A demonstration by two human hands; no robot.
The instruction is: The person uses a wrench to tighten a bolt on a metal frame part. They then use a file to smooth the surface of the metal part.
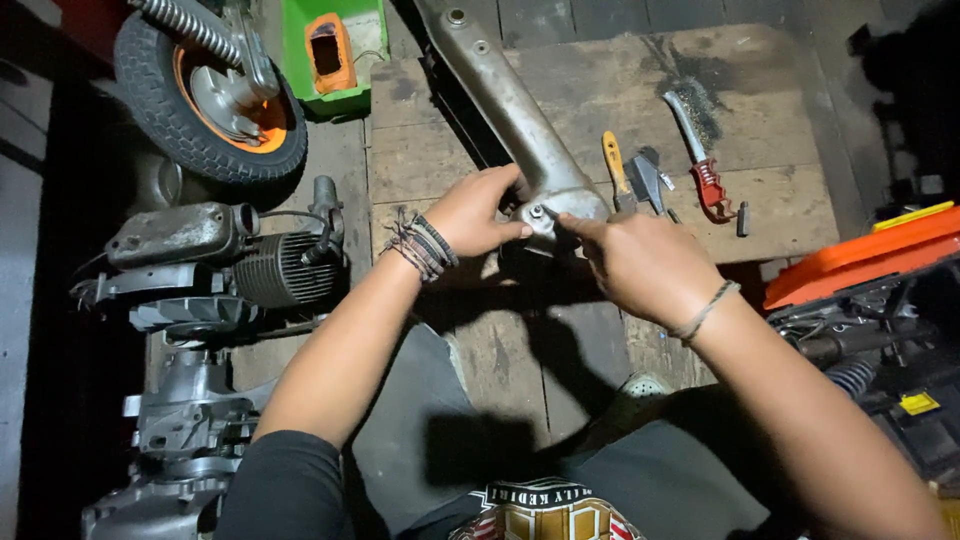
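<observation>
I pinched both hands, left hand [478, 212] and right hand [640, 262], on the metal arm's [520, 120] end bolt [538, 212], steadying it; wire brush [700, 160] lay beside the arm.

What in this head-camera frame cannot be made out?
- Head view: the near end of the grey metal arm is covered by the left hand and right hand.
- Head view: the wheel is cut off by the top edge.
- Head view: the orange case runs off the right edge.
</observation>
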